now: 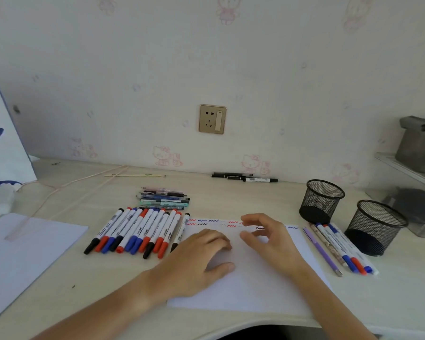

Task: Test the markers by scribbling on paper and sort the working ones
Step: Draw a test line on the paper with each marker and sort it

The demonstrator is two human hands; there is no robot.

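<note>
A white sheet of paper (255, 288) lies in front of me with red, blue and black squiggles (206, 222) along its far edge. My left hand (201, 256) rests flat on the paper's left part, fingers relaxed, holding nothing. My right hand (268, 236) hovers over the upper middle of the sheet with loosely curled fingers and nothing in them. A row of several white markers with red, blue and black caps (138, 231) lies left of the paper. A few more markers and a purple pen (341, 246) lie to its right.
Two black mesh pen cups (322, 200) (375, 227) stand at the right. A bundle of gel pens (165, 198) lies behind the marker row, and black markers (243, 177) sit by the wall. Another white sheet (22, 253) and a white bag (3, 143) are on the left.
</note>
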